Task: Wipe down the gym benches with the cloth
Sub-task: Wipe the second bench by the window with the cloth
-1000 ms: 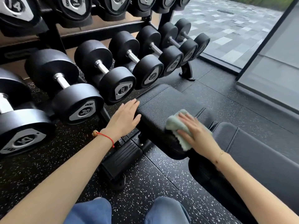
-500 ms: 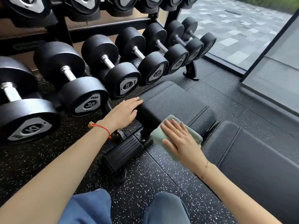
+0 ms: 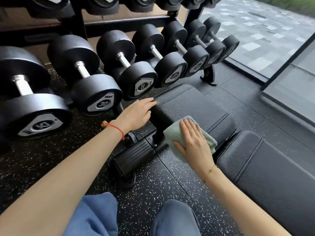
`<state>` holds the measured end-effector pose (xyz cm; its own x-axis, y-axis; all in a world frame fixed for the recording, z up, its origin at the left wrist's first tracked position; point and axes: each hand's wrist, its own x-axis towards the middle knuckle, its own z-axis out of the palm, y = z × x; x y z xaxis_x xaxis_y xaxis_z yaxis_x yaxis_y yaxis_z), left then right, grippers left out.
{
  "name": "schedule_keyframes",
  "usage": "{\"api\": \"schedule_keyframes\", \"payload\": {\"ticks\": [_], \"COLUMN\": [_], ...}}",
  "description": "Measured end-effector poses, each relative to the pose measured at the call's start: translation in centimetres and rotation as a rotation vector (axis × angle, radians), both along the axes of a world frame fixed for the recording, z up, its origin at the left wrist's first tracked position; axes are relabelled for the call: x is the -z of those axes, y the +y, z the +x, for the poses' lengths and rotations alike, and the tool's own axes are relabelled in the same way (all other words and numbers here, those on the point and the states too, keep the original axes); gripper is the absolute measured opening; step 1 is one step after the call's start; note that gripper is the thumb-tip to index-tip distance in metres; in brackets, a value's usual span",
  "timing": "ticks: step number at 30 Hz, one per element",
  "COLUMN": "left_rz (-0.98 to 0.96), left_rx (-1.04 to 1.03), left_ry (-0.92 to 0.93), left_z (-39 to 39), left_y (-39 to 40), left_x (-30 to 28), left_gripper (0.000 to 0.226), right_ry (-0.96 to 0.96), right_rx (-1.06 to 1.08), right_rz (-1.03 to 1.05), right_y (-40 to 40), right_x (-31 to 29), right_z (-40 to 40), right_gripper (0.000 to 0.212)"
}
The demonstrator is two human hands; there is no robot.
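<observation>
A black padded gym bench lies across the floor, its seat pad (image 3: 190,106) near the middle and its longer back pad (image 3: 265,167) at the right. A pale green cloth (image 3: 175,132) is pressed against the near side of the seat pad. My right hand (image 3: 194,142) lies flat on the cloth with straight, spread fingers. My left hand (image 3: 136,113) rests on the seat pad's left end, fingers straight and touching its edge.
A dumbbell rack (image 3: 119,26) with several black dumbbells stands close behind the bench. The bench's front foot (image 3: 134,157) sits on the speckled rubber floor (image 3: 170,181). A glass wall (image 3: 272,48) runs along the right. My blue-trousered knees (image 3: 173,218) are at the bottom.
My right hand has slid the cloth from the seat pad's top down over its near side edge. My left hand kept its place on the pad's end.
</observation>
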<state>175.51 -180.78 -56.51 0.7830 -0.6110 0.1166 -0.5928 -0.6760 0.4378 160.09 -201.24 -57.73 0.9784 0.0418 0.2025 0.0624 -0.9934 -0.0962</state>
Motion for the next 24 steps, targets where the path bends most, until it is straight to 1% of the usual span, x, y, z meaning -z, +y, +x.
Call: {"api": "schedule_keyframes", "payload": {"ticks": [4,6,8,10,12,14,16,20,22,24], "left_rz": [0.001,0.004,0.004,0.012,0.007,-0.008,-0.013,-0.008,0.002,0.007], "left_rx": [-0.027,-0.029,-0.026,-0.018,-0.007,-0.001,0.003,0.012,0.004,0.002], "left_ry": [-0.005,-0.002,0.007,0.008,0.003,-0.001,-0.016,-0.029,-0.034,-0.051], "left_z": [0.2,0.1,0.0,-0.1,-0.1,0.0,-0.1,-0.3,-0.6,-0.7], "left_y": [0.6,0.5,0.5,0.5,0.4,0.3,-0.1,-1.8,-2.7,-3.2], "left_x": [0.2,0.3,0.4,0.4,0.3,0.2,0.1,-0.2,-0.2,0.0], "left_gripper": [0.049,0.05,0.051,0.051,0.051,0.051,0.051,0.052,0.053,0.052], "right_ry": [0.044,0.059,0.068,0.038,-0.005,-0.01,0.011,0.061,0.066,0.033], "right_rx": [-0.014,-0.006,-0.021,-0.059,-0.046,-0.013,0.003,0.048,0.043,-0.014], "right_rz": [0.025,0.014,0.033,0.06,0.056,0.06,0.032,0.041,0.057,0.089], "right_y": [4.0,5.2,4.7,3.0,0.7,-0.8,-0.5,2.6,2.8,1.6], "right_x": [-0.9,-1.1,-1.1,-0.8,-0.2,0.3,0.1,-1.0,-1.2,-1.0], "right_z": [7.4,9.5,8.7,5.1,0.7,-1.6,-0.2,6.3,6.4,3.8], "right_gripper": [0.067,0.069,0.069,0.068,0.068,0.069,0.07,0.072,0.072,0.071]}}
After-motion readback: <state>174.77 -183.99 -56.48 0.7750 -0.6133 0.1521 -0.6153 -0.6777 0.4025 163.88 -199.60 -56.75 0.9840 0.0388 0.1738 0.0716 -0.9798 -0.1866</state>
